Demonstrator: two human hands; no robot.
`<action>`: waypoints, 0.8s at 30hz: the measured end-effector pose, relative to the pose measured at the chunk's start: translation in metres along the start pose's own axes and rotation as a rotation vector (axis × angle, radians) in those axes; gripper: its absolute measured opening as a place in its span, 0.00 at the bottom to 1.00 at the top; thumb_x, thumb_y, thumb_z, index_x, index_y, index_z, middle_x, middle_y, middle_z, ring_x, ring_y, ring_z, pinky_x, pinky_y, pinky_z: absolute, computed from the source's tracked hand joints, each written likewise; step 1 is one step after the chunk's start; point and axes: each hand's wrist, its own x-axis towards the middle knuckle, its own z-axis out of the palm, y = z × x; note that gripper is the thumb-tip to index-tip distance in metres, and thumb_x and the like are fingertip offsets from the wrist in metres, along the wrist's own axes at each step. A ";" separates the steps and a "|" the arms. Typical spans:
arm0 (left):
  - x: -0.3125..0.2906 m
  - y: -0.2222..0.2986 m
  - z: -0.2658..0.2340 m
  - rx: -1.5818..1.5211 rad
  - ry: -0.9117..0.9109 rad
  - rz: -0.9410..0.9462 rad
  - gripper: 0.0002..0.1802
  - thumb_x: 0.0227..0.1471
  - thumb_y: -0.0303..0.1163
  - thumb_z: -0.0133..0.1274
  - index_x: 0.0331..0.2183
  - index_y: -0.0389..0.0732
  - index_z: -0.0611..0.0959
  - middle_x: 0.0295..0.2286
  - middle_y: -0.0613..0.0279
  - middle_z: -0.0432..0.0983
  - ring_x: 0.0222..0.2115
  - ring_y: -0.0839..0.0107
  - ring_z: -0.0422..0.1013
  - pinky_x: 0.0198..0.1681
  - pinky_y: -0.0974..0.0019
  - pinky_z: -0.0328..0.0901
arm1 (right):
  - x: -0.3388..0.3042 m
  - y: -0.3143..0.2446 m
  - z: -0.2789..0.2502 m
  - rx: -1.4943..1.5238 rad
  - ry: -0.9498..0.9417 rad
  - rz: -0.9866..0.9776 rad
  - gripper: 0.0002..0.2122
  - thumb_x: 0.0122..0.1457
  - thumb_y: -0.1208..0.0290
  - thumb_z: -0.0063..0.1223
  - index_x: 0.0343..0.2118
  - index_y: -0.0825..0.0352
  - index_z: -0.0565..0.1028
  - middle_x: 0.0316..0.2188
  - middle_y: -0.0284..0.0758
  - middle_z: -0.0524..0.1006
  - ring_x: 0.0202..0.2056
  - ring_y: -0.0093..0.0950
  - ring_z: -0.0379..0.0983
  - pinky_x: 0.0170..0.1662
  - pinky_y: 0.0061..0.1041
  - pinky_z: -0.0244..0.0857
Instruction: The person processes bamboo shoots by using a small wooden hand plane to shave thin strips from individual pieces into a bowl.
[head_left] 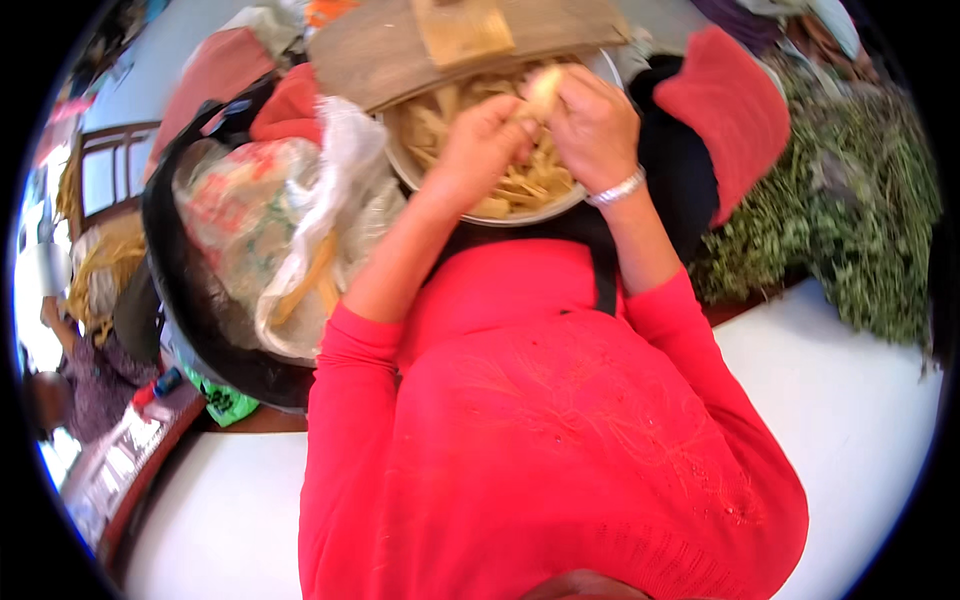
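Above a round white basin [397,160], my two hands meet with fingers closed. A pale yellow piece [543,90] sticks up between them; its kind is not clear. My right hand [603,128], with a silvery band at the wrist, grips it from the right. From the left, the thumb and fingers of my left hand [478,150] pinch its lower part, which my fingers partly hide. Many yellowish strips and chunks [530,187] fill the basin below. Across the basin's far side lies a brown wooden board [385,62] with a lighter block [462,30] on it.
To the left, a wide black pan [205,320] holds clear and white plastic bags [330,190]; one contains yellowish strips. Red cloth [725,115] lies right of the basin, beside a heap of dried green plants [850,190]. Another person [95,385] is at the far left, near a wooden chair [105,170].
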 end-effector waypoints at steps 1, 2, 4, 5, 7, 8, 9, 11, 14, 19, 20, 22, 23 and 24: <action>-0.003 -0.003 -0.002 0.323 0.087 0.144 0.06 0.55 0.30 0.48 0.28 0.40 0.76 0.18 0.64 0.69 0.19 0.71 0.66 0.22 0.68 0.62 | -0.003 -0.001 0.000 0.070 -0.077 0.093 0.05 0.52 0.69 0.51 0.26 0.63 0.75 0.21 0.36 0.71 0.26 0.37 0.69 0.30 0.34 0.62; -0.005 -0.004 0.002 0.599 0.190 0.408 0.03 0.50 0.28 0.49 0.28 0.40 0.77 0.21 0.56 0.72 0.21 0.58 0.69 0.24 0.60 0.64 | -0.012 -0.003 -0.002 0.155 -0.159 0.173 0.06 0.53 0.69 0.50 0.24 0.65 0.73 0.20 0.38 0.69 0.24 0.38 0.68 0.29 0.34 0.61; -0.007 -0.004 0.004 0.962 0.214 0.619 0.07 0.41 0.26 0.50 0.28 0.44 0.78 0.24 0.57 0.73 0.27 0.56 0.71 0.28 0.58 0.66 | -0.033 0.005 0.002 0.472 -0.288 0.526 0.13 0.62 0.63 0.46 0.28 0.68 0.76 0.19 0.30 0.70 0.23 0.20 0.66 0.28 0.23 0.60; -0.010 -0.001 0.007 0.889 0.222 0.738 0.05 0.41 0.27 0.51 0.26 0.46 0.78 0.23 0.61 0.71 0.25 0.61 0.71 0.24 0.60 0.66 | -0.045 0.010 0.002 0.652 -0.309 0.644 0.15 0.63 0.63 0.45 0.30 0.70 0.77 0.20 0.26 0.72 0.25 0.16 0.65 0.29 0.18 0.60; -0.019 0.004 0.011 0.883 0.287 0.832 0.06 0.41 0.27 0.52 0.27 0.45 0.79 0.23 0.63 0.70 0.25 0.63 0.71 0.23 0.63 0.66 | -0.069 0.028 0.007 1.216 -0.401 0.797 0.11 0.62 0.65 0.46 0.40 0.67 0.74 0.36 0.30 0.75 0.38 0.21 0.70 0.42 0.21 0.64; -0.024 0.005 0.010 0.877 0.267 0.818 0.06 0.41 0.27 0.52 0.28 0.43 0.79 0.25 0.62 0.70 0.27 0.62 0.71 0.24 0.63 0.66 | -0.071 0.021 0.007 1.490 -0.401 0.878 0.12 0.62 0.65 0.46 0.43 0.67 0.73 0.39 0.31 0.75 0.41 0.23 0.71 0.45 0.23 0.65; -0.023 0.005 0.006 0.838 0.280 0.810 0.07 0.42 0.27 0.52 0.29 0.42 0.78 0.26 0.61 0.70 0.28 0.60 0.71 0.26 0.63 0.66 | -0.061 0.011 0.009 1.577 -0.402 0.872 0.12 0.62 0.66 0.45 0.44 0.68 0.72 0.40 0.32 0.74 0.43 0.24 0.70 0.46 0.24 0.64; -0.027 0.000 0.012 0.720 0.302 0.746 0.09 0.42 0.28 0.52 0.31 0.41 0.78 0.27 0.59 0.70 0.30 0.57 0.71 0.29 0.61 0.66 | -0.047 -0.007 0.000 1.724 -0.414 0.900 0.12 0.62 0.68 0.45 0.45 0.68 0.71 0.42 0.34 0.74 0.45 0.25 0.69 0.49 0.25 0.63; -0.031 0.001 0.016 0.590 0.283 0.599 0.09 0.45 0.29 0.51 0.33 0.40 0.77 0.29 0.58 0.71 0.32 0.53 0.70 0.33 0.57 0.65 | -0.050 0.010 0.010 1.521 -0.439 0.828 0.12 0.60 0.70 0.49 0.46 0.68 0.72 0.42 0.31 0.73 0.43 0.22 0.69 0.46 0.22 0.63; -0.011 0.025 0.016 0.710 0.317 0.201 0.07 0.48 0.32 0.48 0.31 0.39 0.76 0.29 0.53 0.71 0.33 0.51 0.69 0.36 0.54 0.64 | -0.036 -0.006 0.014 0.760 -0.083 0.404 0.06 0.57 0.81 0.49 0.34 0.78 0.73 0.47 0.37 0.69 0.47 0.26 0.66 0.50 0.20 0.59; -0.001 0.016 0.010 0.697 0.362 0.247 0.08 0.50 0.32 0.47 0.28 0.38 0.76 0.28 0.48 0.71 0.30 0.54 0.70 0.34 0.56 0.64 | -0.028 -0.009 0.010 0.467 -0.070 0.209 0.04 0.55 0.82 0.50 0.31 0.77 0.74 0.46 0.39 0.70 0.48 0.30 0.66 0.50 0.22 0.59; 0.006 0.002 -0.001 0.255 0.268 -0.015 0.10 0.50 0.32 0.47 0.26 0.34 0.75 0.21 0.59 0.73 0.24 0.72 0.68 0.28 0.66 0.64 | -0.012 -0.023 0.006 0.468 -0.001 0.213 0.03 0.52 0.82 0.53 0.30 0.75 0.75 0.44 0.39 0.70 0.46 0.30 0.67 0.50 0.23 0.59; 0.002 -0.005 -0.005 0.139 0.277 0.098 0.10 0.52 0.32 0.47 0.25 0.35 0.75 0.19 0.66 0.70 0.21 0.78 0.65 0.23 0.70 0.61 | -0.010 -0.020 0.010 0.508 0.041 0.193 0.03 0.51 0.80 0.54 0.29 0.74 0.76 0.42 0.38 0.71 0.44 0.29 0.67 0.49 0.22 0.59; -0.002 -0.003 -0.006 0.068 0.269 0.073 0.11 0.56 0.34 0.45 0.27 0.38 0.75 0.18 0.68 0.67 0.16 0.82 0.60 0.17 0.75 0.54 | -0.007 -0.016 0.015 0.563 0.092 0.206 0.04 0.50 0.79 0.55 0.29 0.73 0.77 0.41 0.37 0.71 0.42 0.28 0.68 0.46 0.21 0.60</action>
